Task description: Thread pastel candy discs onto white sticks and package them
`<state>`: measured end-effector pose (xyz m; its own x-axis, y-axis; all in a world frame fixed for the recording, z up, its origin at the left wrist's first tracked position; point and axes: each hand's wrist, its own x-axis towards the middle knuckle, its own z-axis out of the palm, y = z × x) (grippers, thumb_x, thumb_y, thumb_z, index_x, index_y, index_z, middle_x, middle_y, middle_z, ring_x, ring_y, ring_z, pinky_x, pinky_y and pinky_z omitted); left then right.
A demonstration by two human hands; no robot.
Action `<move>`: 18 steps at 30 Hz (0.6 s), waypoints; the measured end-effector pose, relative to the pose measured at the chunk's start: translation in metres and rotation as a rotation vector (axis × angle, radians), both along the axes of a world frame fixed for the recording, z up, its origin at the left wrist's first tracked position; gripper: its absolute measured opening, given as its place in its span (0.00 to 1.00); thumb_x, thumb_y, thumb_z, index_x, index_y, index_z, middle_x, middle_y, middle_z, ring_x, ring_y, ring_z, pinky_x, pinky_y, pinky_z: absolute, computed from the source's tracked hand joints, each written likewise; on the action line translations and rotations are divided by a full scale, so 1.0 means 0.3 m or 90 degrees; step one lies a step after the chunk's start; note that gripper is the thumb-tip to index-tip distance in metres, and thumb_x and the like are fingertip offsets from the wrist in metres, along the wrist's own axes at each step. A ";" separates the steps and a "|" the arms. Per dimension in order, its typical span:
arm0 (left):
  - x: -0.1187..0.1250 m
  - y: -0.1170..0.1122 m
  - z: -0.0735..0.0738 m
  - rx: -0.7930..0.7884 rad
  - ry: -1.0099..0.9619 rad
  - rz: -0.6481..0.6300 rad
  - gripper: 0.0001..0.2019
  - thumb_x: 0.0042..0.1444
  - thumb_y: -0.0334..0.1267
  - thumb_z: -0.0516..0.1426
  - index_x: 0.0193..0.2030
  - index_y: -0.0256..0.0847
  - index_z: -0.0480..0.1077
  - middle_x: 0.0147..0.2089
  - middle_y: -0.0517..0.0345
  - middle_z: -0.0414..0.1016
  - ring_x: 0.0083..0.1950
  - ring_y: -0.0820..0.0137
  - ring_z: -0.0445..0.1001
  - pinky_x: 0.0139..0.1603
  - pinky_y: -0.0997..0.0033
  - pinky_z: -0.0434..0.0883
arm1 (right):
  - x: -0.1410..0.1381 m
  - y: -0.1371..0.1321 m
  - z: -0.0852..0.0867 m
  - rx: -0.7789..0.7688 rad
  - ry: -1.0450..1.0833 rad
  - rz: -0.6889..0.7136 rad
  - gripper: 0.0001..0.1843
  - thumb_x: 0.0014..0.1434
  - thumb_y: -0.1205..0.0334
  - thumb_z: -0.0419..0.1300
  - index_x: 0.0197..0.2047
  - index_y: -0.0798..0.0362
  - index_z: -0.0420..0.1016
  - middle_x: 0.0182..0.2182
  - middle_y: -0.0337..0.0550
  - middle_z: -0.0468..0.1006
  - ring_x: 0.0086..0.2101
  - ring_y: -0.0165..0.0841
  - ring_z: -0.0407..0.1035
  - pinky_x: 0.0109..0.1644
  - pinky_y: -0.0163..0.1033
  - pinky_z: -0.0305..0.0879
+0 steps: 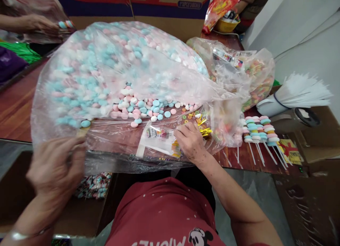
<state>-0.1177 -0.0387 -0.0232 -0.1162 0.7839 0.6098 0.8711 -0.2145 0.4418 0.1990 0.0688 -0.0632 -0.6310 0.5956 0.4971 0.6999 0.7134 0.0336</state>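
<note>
My right hand has its fingers bent and pressed together at the right edge of some small printed clear bags. What lies between those fingertips is hidden. Gold twist ties are beside this hand, and more gold strips show below its fingertips. Smeared by motion, my left hand hovers at the table's front left edge, over a large clear plastic bag full of pink, white and blue candies. Loose candies spill from the bag's opening, near small ring-shaped candies.
Candy skewers on white sticks lie at the right. Behind them, a cup holds white sticks, beside a dark mug. A cardboard box containing finished-looking skewers stands below left. Another person's hand holds candies at upper left.
</note>
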 end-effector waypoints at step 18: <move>0.410 0.354 -0.030 -0.601 -0.337 -0.495 0.09 0.47 0.39 0.59 0.26 0.38 0.63 0.25 0.65 0.60 0.27 0.76 0.58 0.26 0.76 0.57 | 0.050 -0.044 0.041 -0.455 0.497 -0.041 0.17 0.58 0.58 0.58 0.50 0.52 0.70 0.39 0.43 0.77 0.35 0.32 0.70 0.39 0.38 0.68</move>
